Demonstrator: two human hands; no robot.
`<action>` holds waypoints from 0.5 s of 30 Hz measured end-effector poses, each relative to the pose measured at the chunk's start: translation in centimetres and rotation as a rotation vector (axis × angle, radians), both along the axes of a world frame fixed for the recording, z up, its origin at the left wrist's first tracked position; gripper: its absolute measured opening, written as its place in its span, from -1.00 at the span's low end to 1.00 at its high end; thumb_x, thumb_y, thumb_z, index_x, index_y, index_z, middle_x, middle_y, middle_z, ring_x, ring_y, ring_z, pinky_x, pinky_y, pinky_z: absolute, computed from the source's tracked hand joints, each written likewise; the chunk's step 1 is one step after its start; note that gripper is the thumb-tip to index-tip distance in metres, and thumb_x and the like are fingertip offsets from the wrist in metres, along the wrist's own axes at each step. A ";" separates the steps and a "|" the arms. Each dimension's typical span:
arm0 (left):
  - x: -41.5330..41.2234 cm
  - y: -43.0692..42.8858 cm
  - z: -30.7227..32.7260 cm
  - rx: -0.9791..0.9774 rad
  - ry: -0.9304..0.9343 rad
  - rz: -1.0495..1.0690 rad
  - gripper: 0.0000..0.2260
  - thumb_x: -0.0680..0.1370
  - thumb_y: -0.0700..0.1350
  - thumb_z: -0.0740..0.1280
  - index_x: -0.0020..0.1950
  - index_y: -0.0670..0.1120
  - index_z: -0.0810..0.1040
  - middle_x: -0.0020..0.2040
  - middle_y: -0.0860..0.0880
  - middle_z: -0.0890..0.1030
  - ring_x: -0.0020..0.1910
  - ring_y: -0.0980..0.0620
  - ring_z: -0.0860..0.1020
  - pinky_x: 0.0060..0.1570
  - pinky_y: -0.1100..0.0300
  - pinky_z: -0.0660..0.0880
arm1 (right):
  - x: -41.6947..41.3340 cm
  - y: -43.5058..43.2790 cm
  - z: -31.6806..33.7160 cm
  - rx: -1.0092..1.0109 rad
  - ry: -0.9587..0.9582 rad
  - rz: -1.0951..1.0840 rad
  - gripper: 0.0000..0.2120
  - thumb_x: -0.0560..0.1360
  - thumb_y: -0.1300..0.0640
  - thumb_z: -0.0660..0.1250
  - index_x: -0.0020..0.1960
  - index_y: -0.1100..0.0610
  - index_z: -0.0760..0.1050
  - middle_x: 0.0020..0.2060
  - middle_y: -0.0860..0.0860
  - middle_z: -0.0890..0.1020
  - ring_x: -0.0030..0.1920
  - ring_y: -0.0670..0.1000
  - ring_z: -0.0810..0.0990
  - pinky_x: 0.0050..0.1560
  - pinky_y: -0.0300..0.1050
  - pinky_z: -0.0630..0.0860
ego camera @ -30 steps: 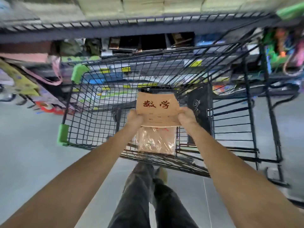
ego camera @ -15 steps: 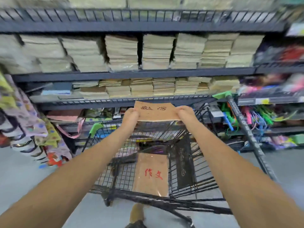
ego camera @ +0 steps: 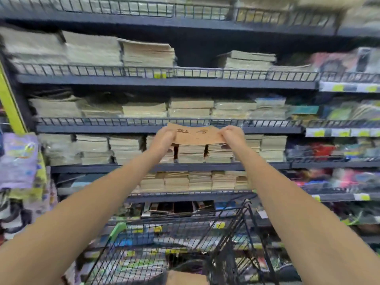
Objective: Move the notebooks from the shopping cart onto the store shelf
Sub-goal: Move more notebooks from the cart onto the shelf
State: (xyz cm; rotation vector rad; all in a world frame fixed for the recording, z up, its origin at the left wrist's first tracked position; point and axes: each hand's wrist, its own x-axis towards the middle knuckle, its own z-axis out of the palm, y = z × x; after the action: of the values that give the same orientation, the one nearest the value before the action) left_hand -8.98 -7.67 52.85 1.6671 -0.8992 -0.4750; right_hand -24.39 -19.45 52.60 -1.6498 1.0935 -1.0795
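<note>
I hold a thin brown notebook [ego camera: 196, 135] with red characters flat between both hands, raised in front of the dark store shelf [ego camera: 168, 129]. My left hand [ego camera: 164, 136] grips its left edge and my right hand [ego camera: 233, 134] grips its right edge. The notebook is level with the shelf row that holds several stacks of pale notebooks [ego camera: 191, 153]. Below my arms stands the black wire shopping cart [ego camera: 205, 233]. Another brown notebook [ego camera: 185, 277] lies in the cart at the bottom edge of the view.
Shelves above and below are filled with stacks of pale notebooks [ego camera: 144, 54]. One gap [ego camera: 195, 56] shows on an upper shelf. Colourful packaged goods [ego camera: 18, 159] hang on the left, and more coloured stationery [ego camera: 339, 177] fills the right-hand shelves.
Both hands have lifted the brown notebook out of the cart and up to shelf height. The view has tilted up from the cart to the shelves.
</note>
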 end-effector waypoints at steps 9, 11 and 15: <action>0.4 2.2 8.3 -0.426 -0.147 0.046 -0.82 0.58 -0.10 0.15 0.00 -0.12 0.52 0.00 -0.03 0.56 0.02 -0.02 0.53 -0.02 0.06 0.49 | 1.2 2.3 9.3 -0.320 -0.248 0.023 -0.85 0.54 0.26 0.19 -0.13 0.21 0.51 -0.31 -0.06 0.46 -0.28 -0.12 0.41 -0.50 -0.46 0.32; 1.0 2.7 9.6 -0.451 -0.204 0.076 -0.79 0.52 0.02 0.14 -0.04 -0.01 0.53 0.02 0.03 0.58 0.06 -0.03 0.55 0.06 -0.03 0.53 | 1.7 2.5 10.9 -0.350 -0.261 0.031 -0.86 0.55 0.22 0.20 -0.10 0.19 0.52 -0.28 -0.08 0.48 -0.22 -0.12 0.44 -0.37 -0.38 0.38; 2.0 3.1 12.0 -0.490 -0.225 0.085 -0.78 0.55 0.01 0.13 0.02 -0.01 0.53 0.07 0.05 0.56 0.11 0.01 0.55 0.11 -0.07 0.54 | 3.2 2.2 13.3 -0.367 -0.280 0.081 -0.84 0.57 0.15 0.21 -0.01 0.19 0.53 -0.17 -0.05 0.52 -0.09 -0.10 0.52 -0.16 -0.23 0.54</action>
State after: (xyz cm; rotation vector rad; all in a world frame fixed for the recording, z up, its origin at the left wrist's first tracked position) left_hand -7.00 -4.56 64.85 1.3130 -1.0088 0.0006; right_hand -21.19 -17.27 65.92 -1.7368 0.6693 -1.4711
